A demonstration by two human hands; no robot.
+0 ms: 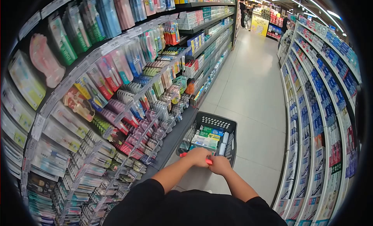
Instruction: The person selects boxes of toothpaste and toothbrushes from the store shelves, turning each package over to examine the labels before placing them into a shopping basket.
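Note:
A dark grey plastic shopping basket (232, 129) is in front of me, low in the aisle. Both my hands are closed around its red handle (209, 162), side by side. My left hand (197, 157) grips the handle's left part, and my right hand (220, 165) holds it just to the right. Inside the basket lie several toothpaste boxes (206, 139), green and white, toward the left. A pale, long package (223, 143) stands along the right inner wall. The near end of the basket is partly hidden behind my hands.
Close on my left, a rack of hanging toothbrush packs (128, 105) runs beside the basket. Shelves of boxed goods (311, 90) curve along the right. The tiled floor (244, 70) stretches ahead toward a yellow display (259, 26) and a person in dark clothes (243, 12).

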